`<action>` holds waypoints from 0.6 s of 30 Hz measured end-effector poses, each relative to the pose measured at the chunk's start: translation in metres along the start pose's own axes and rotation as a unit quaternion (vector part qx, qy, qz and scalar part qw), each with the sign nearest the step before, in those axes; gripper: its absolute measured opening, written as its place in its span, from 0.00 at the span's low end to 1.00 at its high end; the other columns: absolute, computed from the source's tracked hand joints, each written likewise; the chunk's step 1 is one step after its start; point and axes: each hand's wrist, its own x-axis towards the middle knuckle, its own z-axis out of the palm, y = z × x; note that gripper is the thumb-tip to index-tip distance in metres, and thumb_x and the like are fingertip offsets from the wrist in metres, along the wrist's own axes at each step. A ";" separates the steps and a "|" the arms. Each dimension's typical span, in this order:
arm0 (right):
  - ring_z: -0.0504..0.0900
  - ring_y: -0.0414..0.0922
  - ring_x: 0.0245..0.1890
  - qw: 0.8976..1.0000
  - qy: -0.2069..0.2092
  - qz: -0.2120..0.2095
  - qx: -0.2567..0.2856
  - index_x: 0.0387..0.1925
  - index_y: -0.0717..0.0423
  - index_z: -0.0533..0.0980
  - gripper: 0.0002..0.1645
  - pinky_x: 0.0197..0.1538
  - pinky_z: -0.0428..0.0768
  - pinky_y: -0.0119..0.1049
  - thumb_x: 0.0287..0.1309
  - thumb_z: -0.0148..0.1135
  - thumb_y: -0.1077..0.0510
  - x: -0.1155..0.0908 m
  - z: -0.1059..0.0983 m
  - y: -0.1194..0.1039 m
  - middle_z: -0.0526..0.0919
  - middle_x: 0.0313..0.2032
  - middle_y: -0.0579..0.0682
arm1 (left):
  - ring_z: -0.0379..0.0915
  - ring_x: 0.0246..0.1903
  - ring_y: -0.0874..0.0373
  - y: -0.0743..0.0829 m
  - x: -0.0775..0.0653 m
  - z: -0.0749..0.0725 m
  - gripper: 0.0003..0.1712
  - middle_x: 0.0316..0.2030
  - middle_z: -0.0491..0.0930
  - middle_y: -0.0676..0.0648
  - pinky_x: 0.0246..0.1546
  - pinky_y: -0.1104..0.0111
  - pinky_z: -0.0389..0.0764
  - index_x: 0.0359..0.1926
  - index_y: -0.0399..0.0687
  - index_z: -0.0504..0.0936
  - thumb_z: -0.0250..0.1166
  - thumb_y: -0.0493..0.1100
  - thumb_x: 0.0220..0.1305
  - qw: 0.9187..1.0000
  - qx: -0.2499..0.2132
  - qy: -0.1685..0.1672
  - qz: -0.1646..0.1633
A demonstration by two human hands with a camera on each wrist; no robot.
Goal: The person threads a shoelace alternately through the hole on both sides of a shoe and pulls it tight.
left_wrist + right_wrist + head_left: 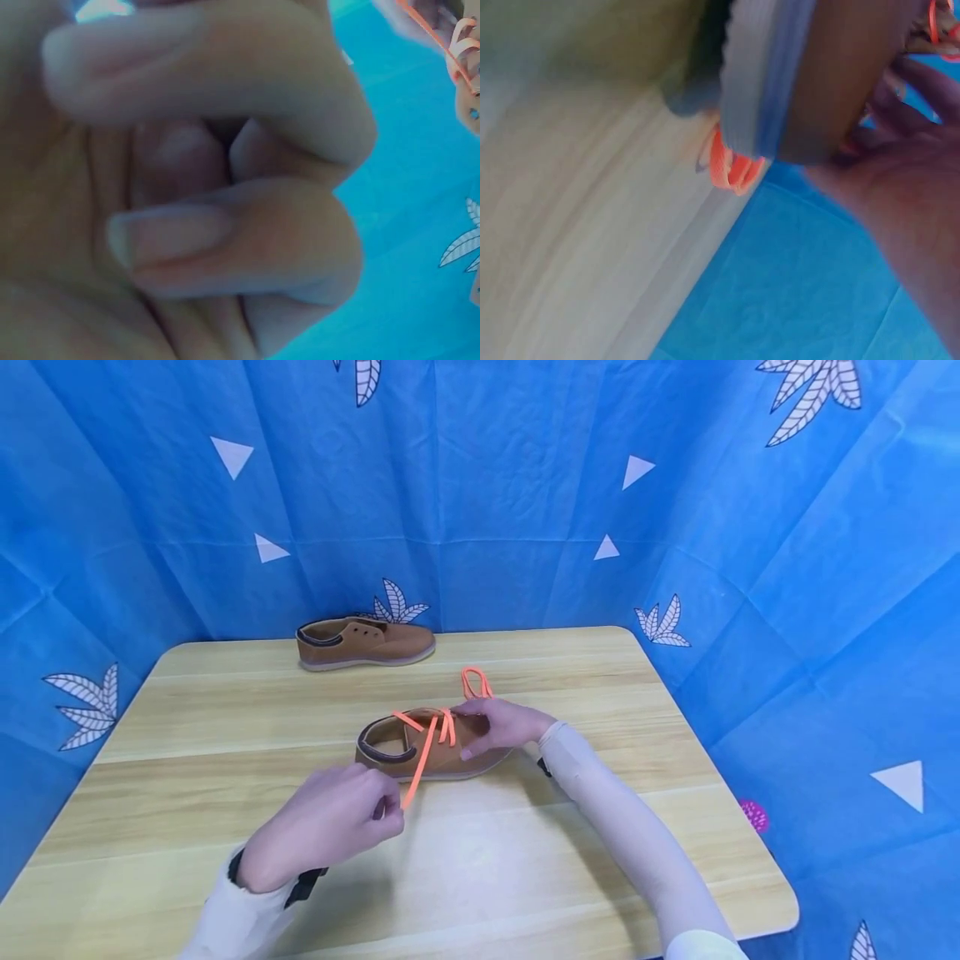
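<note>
A blue cloth (510, 460) printed with leaves and white triangles hangs behind and at both sides of the pale wooden worktop (187, 718). Toward the left of the far edge stands a brown shoe (386, 645), its toe to the right and its dark eyelets showing. Nearer, mid-worktop, sits the laced shoe (442, 766), upright, toe also to the right. Its orange lace (425, 752) crosses the upper and runs down over the near side; a lace loop (477, 675) lies beyond the shoe, just behind the right hand, which covers much of the front of the upper.

The left hand (333, 814), near the heel, has its fingers curled and pinches the lace's end, drawn straight. The right hand (506, 724) grips the laced shoe's front, thumb on the near side, fingers across the top.
</note>
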 end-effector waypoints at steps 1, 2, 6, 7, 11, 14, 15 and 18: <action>0.73 0.49 0.71 1.000 0.012 -0.013 0.007 0.73 0.54 0.70 0.44 0.74 0.71 0.46 0.59 0.75 0.44 0.001 -0.002 -0.001 0.76 0.70 0.52 | 0.58 0.14 0.70 -0.001 0.001 0.002 0.13 0.14 0.64 0.63 0.17 0.73 0.58 0.20 0.63 0.78 0.65 0.40 0.57 1.000 -0.003 -0.009 0.005; 0.73 0.49 0.71 0.999 0.026 -0.031 0.011 0.71 0.54 0.73 0.38 0.74 0.71 0.47 0.63 0.73 0.47 0.001 -0.004 -0.002 0.77 0.69 0.52 | 0.58 0.14 0.70 -0.002 0.003 0.003 0.13 0.14 0.63 0.63 0.17 0.73 0.57 0.20 0.63 0.78 0.64 0.40 0.57 1.000 -0.005 -0.017 0.009; 0.80 0.49 0.63 0.992 0.077 -0.098 -0.001 0.62 0.55 0.81 0.21 0.68 0.78 0.47 0.69 0.66 0.58 0.007 -0.007 -0.010 0.84 0.60 0.53 | 0.56 0.15 0.69 -0.004 0.006 0.008 0.14 0.14 0.60 0.63 0.18 0.72 0.56 0.19 0.61 0.76 0.64 0.39 0.57 0.999 -0.003 -0.038 0.019; 0.82 0.50 0.61 0.990 0.087 -0.108 -0.008 0.60 0.56 0.82 0.19 0.66 0.79 0.46 0.69 0.66 0.61 0.008 -0.007 -0.011 0.85 0.58 0.54 | 0.56 0.15 0.69 -0.004 0.007 0.009 0.13 0.15 0.61 0.63 0.18 0.72 0.57 0.19 0.61 0.77 0.65 0.40 0.57 0.999 -0.002 -0.039 0.022; 0.84 0.47 0.55 0.988 0.114 -0.104 -0.025 0.53 0.55 0.86 0.15 0.63 0.81 0.41 0.66 0.67 0.63 0.007 -0.006 -0.013 0.87 0.52 0.52 | 0.58 0.16 0.69 -0.004 0.009 0.012 0.13 0.15 0.64 0.63 0.18 0.72 0.59 0.20 0.61 0.77 0.65 0.40 0.58 0.999 0.003 -0.039 0.028; 0.84 0.46 0.53 0.987 0.131 -0.094 -0.024 0.51 0.55 0.87 0.14 0.61 0.82 0.40 0.65 0.69 0.62 0.006 -0.005 -0.012 0.88 0.50 0.51 | 0.58 0.16 0.69 -0.003 0.009 0.013 0.14 0.15 0.64 0.63 0.19 0.72 0.59 0.19 0.60 0.75 0.65 0.40 0.58 0.999 0.005 -0.042 0.028; 0.85 0.46 0.52 0.986 0.136 -0.093 -0.026 0.50 0.55 0.87 0.13 0.61 0.82 0.40 0.65 0.69 0.62 0.006 -0.004 -0.011 0.88 0.49 0.51 | 0.57 0.16 0.69 -0.003 0.009 0.013 0.14 0.15 0.64 0.63 0.19 0.72 0.59 0.19 0.60 0.75 0.65 0.40 0.57 0.999 0.005 -0.044 0.026; 0.85 0.44 0.49 0.983 0.149 -0.099 -0.035 0.50 0.54 0.88 0.13 0.59 0.83 0.38 0.66 0.69 0.60 0.007 -0.004 -0.007 0.89 0.47 0.50 | 0.57 0.16 0.69 -0.003 0.009 0.013 0.15 0.15 0.63 0.63 0.19 0.72 0.59 0.18 0.60 0.74 0.65 0.39 0.57 0.999 0.005 -0.049 0.022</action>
